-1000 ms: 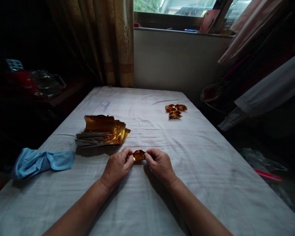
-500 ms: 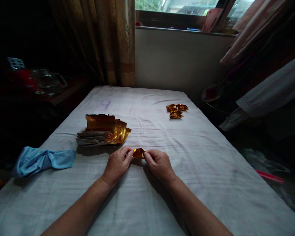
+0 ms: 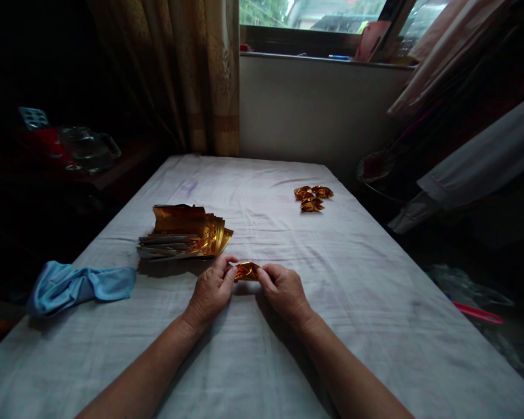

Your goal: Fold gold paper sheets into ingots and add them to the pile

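Observation:
Between my hands is a small folded piece of gold foil paper (image 3: 247, 271), shiny and creased. My left hand (image 3: 212, 288) pinches its left end between thumb and fingers. At its right end, my right hand (image 3: 287, 293) grips it the same way. Just beyond my left hand lies a stack of gold foil paper sheets (image 3: 181, 233), loosely bent, with grey edges showing. Farther off to the right sit several folded gold paper pieces (image 3: 313, 199), close together on the white cloth (image 3: 262, 349).
A blue cloth (image 3: 82, 285) lies crumpled at the left edge. Past that edge, a glass jug (image 3: 89, 150) and a red container (image 3: 48, 145) stand on a dark side table. Clothes (image 3: 484, 157) hang at the right. A curtain (image 3: 192, 81) and a wall (image 3: 297, 110) close off the far side.
The foil piece shows more of its creased face, slightly wider between my hands. My left fingers have lifted a little. The stack and the folded pieces stay where they were.

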Motion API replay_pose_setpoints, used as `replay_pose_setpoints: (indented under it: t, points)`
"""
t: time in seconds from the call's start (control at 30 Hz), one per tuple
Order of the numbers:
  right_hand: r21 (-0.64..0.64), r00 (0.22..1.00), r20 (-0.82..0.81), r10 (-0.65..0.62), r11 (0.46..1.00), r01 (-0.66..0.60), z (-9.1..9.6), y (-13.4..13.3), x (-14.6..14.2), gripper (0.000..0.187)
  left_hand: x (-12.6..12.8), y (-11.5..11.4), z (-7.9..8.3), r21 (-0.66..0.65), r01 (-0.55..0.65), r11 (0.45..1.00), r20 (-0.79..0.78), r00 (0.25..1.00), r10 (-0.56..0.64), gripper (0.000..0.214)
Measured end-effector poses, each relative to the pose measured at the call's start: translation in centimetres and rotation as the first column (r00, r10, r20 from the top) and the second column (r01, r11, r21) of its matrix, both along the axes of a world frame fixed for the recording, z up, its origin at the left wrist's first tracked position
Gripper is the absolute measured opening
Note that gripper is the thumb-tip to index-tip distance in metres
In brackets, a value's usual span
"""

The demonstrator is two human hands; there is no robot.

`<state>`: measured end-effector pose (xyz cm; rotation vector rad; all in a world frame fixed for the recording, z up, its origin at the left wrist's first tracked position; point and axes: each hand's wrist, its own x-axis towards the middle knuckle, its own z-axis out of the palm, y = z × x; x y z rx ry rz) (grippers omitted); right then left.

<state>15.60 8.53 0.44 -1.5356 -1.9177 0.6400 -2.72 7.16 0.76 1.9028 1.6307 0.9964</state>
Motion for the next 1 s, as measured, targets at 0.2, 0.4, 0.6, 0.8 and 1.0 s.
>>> replay_pose_setpoints:
  t: [0.2, 0.4, 0.6, 0.8, 1.0]
  points:
    - [-0.005, 1.0, -0.004, -0.017, 1.0, 0.017, -0.2, 0.2, 0.23, 0.028, -0.12, 0.23, -0.38, 0.049, -0.031, 0.998, -0.167, 0.985, 0.039, 0.024]
    - [0.103, 0.999, -0.034, 0.0, 0.995, 0.004, -0.49, 0.15, 0.39, 0.03, -0.31, 0.05, 0.19, 0.002, -0.011, 1.0, -0.319, 0.948, 0.011, 0.025]
    - [0.155, 0.998, 0.028, 0.061, 0.986, -0.064, -0.23, -0.13, 0.2, 0.03, -0.37, -0.38, 0.37, 0.01, 0.038, 0.999, -0.314, 0.949, -0.032, 0.035]
    - [0.135, 0.99, 0.007, 0.144, 0.98, -0.143, -0.49, -0.04, -0.06, 0.035, -0.18, -0.25, 0.27, -0.023, 0.073, 0.997, -0.182, 0.98, -0.076, 0.034]
    - [0.09, 0.991, -0.022, 0.13, 0.988, -0.128, -0.22, -0.07, 0.21, 0.036, -0.28, -0.16, 0.53, -0.054, 0.077, 0.996, -0.142, 0.986, -0.084, 0.036]
